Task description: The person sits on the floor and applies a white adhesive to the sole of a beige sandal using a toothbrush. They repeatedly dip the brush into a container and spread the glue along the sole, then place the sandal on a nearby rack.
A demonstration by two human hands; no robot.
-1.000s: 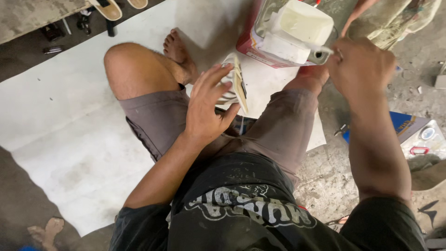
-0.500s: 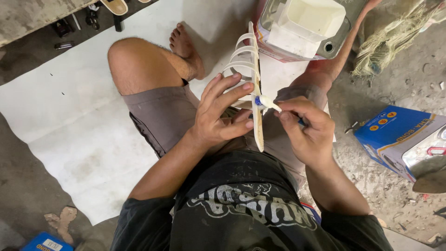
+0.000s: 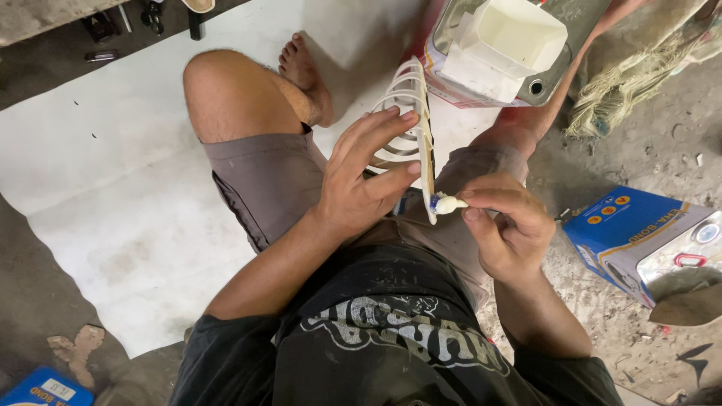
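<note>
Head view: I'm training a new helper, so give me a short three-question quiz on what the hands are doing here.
1. True or false: the left hand holds the cream strappy sandal piece.
2. What does the right hand press to the sole's edge? A) a hammer B) a small glue-tipped applicator C) scissors
3. Where does the blue-and-silver can lie?

Key: 1 true; 2 B; 3 on the ground, on the person's right side.

Strappy sandal upper (image 3: 410, 120): cream-white, pale tan sole edge. Glue brush (image 3: 445, 204): white-coated tip, blue collar. Floor sheet (image 3: 113, 173): white, grey smudges. Shorts (image 3: 263, 177): grey-brown. T-shirt (image 3: 391, 331): black, faded white print. Glue tin (image 3: 639, 237): blue, orange dots, silver top with red ring.
</note>
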